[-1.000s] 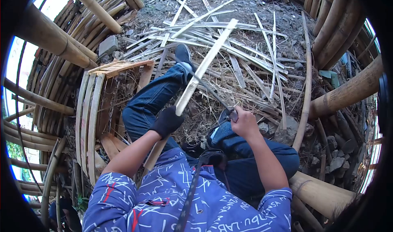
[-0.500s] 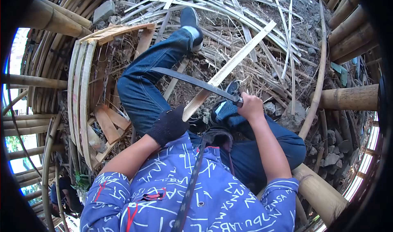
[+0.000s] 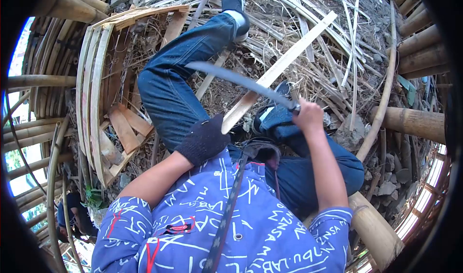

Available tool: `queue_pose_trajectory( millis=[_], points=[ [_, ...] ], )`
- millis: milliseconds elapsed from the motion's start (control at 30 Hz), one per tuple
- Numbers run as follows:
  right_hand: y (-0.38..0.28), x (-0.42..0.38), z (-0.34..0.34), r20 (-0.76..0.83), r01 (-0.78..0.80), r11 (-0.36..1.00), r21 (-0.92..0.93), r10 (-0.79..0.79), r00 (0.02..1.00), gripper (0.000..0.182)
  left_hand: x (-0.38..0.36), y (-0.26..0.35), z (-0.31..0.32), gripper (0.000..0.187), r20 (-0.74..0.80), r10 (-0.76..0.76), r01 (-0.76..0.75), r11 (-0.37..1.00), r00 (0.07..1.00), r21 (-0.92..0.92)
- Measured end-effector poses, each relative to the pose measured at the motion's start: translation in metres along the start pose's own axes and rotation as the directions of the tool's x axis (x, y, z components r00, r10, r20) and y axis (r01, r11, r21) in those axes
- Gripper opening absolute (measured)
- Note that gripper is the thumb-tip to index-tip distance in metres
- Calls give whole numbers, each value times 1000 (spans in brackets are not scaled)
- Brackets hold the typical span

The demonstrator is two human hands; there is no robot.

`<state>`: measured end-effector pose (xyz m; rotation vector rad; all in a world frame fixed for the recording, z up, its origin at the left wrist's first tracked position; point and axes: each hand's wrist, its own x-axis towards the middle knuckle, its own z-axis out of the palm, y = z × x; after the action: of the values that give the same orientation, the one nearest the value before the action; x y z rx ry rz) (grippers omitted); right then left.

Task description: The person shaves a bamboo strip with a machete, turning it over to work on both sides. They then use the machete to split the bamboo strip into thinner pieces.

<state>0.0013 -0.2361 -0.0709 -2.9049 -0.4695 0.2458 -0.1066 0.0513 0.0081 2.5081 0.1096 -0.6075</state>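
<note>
My gloved left hand [image 3: 202, 140] is closed around the near end of a bamboo slat [image 3: 279, 70], which angles away over the outstretched leg [image 3: 183, 75]. My bare right hand [image 3: 308, 116] is clenched on a long knife [image 3: 241, 80] laid across the slat. I judge this a shaving stroke; next needs a steady blade angle. Beyond the slat, split strips [image 3: 289, 3] litter dirt, with bamboo poles [image 3: 410, 121] ringing it.

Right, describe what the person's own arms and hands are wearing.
The left hand wears a dark knitted glove, black or nearly so, covering it to the wrist. The right hand is bare, with no glove. Both forearms are uncovered. Short blue sleeves printed with white lettering and line scribbles, plus some red marks, end above the elbows.
</note>
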Motion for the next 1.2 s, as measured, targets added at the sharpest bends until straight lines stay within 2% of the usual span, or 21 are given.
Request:
queue_pose_trajectory(
  millis=[67, 167, 200, 267, 333, 400, 467, 567, 667, 700, 733, 800, 833, 900, 1000, 1100, 1200],
  points=[
    [5, 6, 2, -23, -78, 996, -33, 77, 997, 13, 5, -3, 6, 34, 11, 3, -3, 1000, 1000, -4],
    [-16, -11, -7, -35, 2, 993, 114, 2, 999, 15, 6, 4, -1, 34, 21, 19, -19, 1000, 1000, 4],
    [-16, -16, -7, -39, 87, 987, 131, -83, 996, 17, 5, 7, -2, 33, -2, 31, -31, 999, 1000, 12],
    [0, -5, 0, -58, 82, 994, 71, -78, 995, 18, 3, 7, -2, 32, 31, -8, 7, 1000, 999, 29],
    [-3, -1, 2, -45, 77, 994, 72, -74, 996, 17, 13, -2, 3, 31, -31, 105, -106, 994, 994, -41],
    [-16, -1, 1, -13, -33, 998, 60, 34, 999, 17, 18, 2, 2, 31, -40, 74, -75, 997, 996, -27],
    [-18, -10, 2, -22, -31, 996, 82, 33, 999, 17, 12, 8, -5, 31, -45, -1, 2, 1000, 999, 6],
    [-26, -10, -7, -79, 90, 982, 168, -77, 994, 16, 12, 12, -8, 32, -23, 7, -7, 1000, 1000, 25],
    [-40, -10, -2, -91, 127, 974, 187, -111, 990, 15, 15, 8, 0, 32, -21, 27, -27, 1000, 999, 14],
    [-42, -11, -2, -71, 160, 977, 141, -151, 986, 16, 17, 7, 2, 31, -27, 56, -56, 998, 998, -5],
    [-36, -8, 0, -77, 156, 977, 144, -146, 986, 16, 19, 8, 2, 31, -27, 61, -61, 998, 998, 2],
    [-13, 0, 13, 26, 27, 998, 57, -29, 999, 18, 17, 10, 5, 28, -1, 10, -10, 1000, 1000, 3],
    [-5, 3, 13, 50, 21, 999, 47, -23, 999, 19, 20, 11, 4, 28, 5, 14, -14, 1000, 1000, 5],
    [-7, 4, 11, 45, -6, 999, 32, 5, 999, 18, 26, 17, 2, 30, -14, -10, 9, 1000, 1000, -27],
    [-7, -1, 12, 4, -50, 999, 15, 50, 999, 17, 29, 14, 3, 31, 22, 44, -44, 999, 999, -16],
    [-13, -3, 5, -95, 78, 995, 61, -72, 993, 15, 31, 2, 9, 37, -49, 22, -24, 999, 999, -43],
    [-30, -5, 2, -86, 80, 992, 100, -72, 994, 14, 29, 0, 7, 36, -93, 69, -70, 997, 993, -16]
  ],
)
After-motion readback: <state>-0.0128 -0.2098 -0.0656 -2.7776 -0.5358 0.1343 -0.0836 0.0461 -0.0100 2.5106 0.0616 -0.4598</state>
